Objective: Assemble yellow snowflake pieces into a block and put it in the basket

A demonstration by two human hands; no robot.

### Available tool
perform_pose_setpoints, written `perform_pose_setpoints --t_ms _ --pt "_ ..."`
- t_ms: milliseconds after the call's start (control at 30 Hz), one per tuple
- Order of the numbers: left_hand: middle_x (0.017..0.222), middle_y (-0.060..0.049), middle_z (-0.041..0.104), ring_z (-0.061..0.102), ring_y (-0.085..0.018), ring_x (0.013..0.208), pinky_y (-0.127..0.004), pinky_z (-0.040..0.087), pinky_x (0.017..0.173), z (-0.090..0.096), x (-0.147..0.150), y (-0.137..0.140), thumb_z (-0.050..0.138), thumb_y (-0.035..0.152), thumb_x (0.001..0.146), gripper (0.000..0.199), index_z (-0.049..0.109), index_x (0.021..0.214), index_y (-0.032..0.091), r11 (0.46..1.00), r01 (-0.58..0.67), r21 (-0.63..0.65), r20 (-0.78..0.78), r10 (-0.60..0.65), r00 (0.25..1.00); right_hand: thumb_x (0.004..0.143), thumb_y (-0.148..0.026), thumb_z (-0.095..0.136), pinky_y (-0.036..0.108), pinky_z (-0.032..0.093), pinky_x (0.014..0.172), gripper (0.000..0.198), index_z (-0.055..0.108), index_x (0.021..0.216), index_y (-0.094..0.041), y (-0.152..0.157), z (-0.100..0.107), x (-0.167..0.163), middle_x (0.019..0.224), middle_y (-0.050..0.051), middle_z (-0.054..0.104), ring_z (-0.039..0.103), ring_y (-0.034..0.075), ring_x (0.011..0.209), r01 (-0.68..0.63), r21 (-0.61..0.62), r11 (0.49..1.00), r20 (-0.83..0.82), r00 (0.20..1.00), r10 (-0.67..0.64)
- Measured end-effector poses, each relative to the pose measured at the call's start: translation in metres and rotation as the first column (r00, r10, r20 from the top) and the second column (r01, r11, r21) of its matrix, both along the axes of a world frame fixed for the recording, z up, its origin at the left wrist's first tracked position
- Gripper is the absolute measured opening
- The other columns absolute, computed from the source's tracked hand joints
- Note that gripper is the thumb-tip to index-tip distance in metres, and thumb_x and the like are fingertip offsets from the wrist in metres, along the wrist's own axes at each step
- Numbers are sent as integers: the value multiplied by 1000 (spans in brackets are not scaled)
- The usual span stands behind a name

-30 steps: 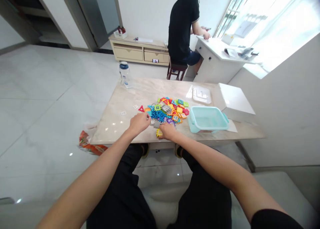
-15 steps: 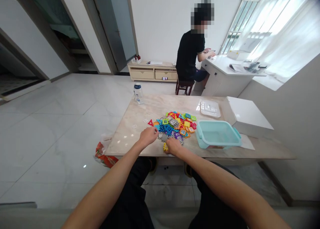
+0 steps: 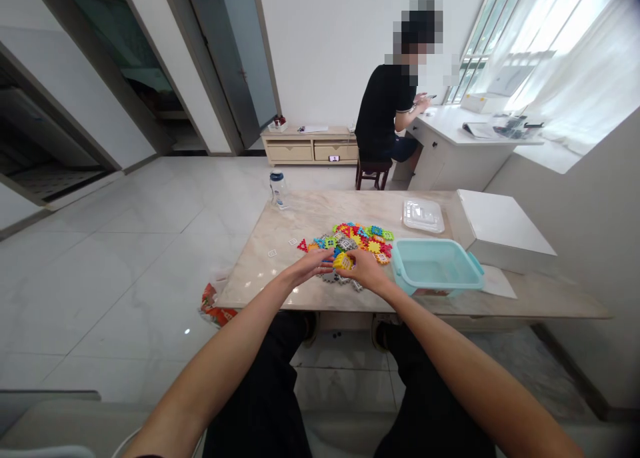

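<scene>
In my right hand (image 3: 367, 269) I grip a small yellow block structure (image 3: 343, 262), raised over the near side of a pile of colourful interlocking plastic pieces (image 3: 374, 247). My left hand (image 3: 311, 267) is just left of the structure, its fingers stretched out toward it; I cannot tell whether the fingertips touch it. Blue, red, orange, green and grey toothed pieces make up the pile, some with white window-shaped inserts. Part of the pile is hidden behind both hands.
A mint-green plastic bin (image 3: 436, 268) stands right of the pile. Behind it are a clear lid (image 3: 423, 216) and a white box (image 3: 505, 225). A water bottle (image 3: 278, 191) stands at the far left corner. A person in black (image 3: 383, 108) sits at a desk beyond the table (image 3: 260, 278).
My right hand has lifted the yellow structure from near the table's front edge up over the pile. My left hand has opened out from a closed shape beside it.
</scene>
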State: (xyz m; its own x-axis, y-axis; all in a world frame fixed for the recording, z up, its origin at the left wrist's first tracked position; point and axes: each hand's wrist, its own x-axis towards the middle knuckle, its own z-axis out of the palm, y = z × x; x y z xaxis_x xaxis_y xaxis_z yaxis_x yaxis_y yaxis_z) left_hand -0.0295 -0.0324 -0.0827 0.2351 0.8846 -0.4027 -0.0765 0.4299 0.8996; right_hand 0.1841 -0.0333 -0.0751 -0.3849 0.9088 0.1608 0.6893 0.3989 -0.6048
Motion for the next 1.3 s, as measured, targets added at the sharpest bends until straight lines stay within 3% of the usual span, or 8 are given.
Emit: perform_pose_setpoints --t_ms 167,267,367,567,733,867,1067,1300 --pt "102 -17 79 78 -26 98 -40 59 103 6 16 -3 66 63 101 51 69 105 12 981 70 -182 224 -28 974 80 -46 87 26 39 63 32 74 84 -17 2 7 15 77 3 71 59 17 71 45 42 998 -198 980 -36" --pt "107 -19 80 78 -25 100 -39 57 107 14 23 -4 53 65 106 61 72 113 8 966 187 -178 379 -108 919 81 -45 87 27 48 70 35 78 99 -16 4 9 16 90 4 76 64 17 78 10 21 1000 -318 948 -3" --pt "115 -18 81 78 -22 102 -36 57 107 19 26 -2 56 55 108 52 73 123 9 969 204 -137 453 -122 883 80 -47 88 29 55 79 47 78 113 -16 5 10 16 103 6 78 69 20 89 -8 23 1000 -419 908 17" --pt "116 -18 81 79 -20 96 -33 61 99 24 25 -3 70 40 103 35 75 121 10 989 113 -90 374 -72 925 82 -48 86 34 60 89 50 77 120 -17 5 12 16 115 10 78 72 23 102 -67 64 996 -418 904 87" --pt "104 -15 83 79 -18 85 -31 63 91 26 25 -7 78 31 97 28 76 115 9 993 87 -75 343 -56 938 85 -48 83 38 59 94 51 76 125 -18 3 15 17 116 11 79 73 25 104 -149 7 989 -393 909 140" --pt "99 -15 83 78 -18 79 -29 64 85 26 26 -7 84 32 92 32 77 113 8 991 106 -78 312 -77 947 84 -51 84 37 57 94 51 75 122 -18 1 18 18 112 10 79 72 25 100 -155 -10 988 -356 924 141" --pt "109 -14 82 79 -19 87 -29 64 87 30 19 -13 82 31 95 33 77 119 10 997 69 -37 312 -54 949 84 -55 85 29 53 86 49 75 114 -18 3 18 8 104 5 77 69 21 93 -186 41 982 -336 923 189" --pt "95 -11 81 75 -16 77 -28 64 82 32 12 -12 79 43 97 35 77 112 12 995 78 -63 276 -58 959 86 -54 83 28 50 86 48 75 114 -17 8 19 0 105 5 78 68 21 94 -139 59 989 -281 948 150"
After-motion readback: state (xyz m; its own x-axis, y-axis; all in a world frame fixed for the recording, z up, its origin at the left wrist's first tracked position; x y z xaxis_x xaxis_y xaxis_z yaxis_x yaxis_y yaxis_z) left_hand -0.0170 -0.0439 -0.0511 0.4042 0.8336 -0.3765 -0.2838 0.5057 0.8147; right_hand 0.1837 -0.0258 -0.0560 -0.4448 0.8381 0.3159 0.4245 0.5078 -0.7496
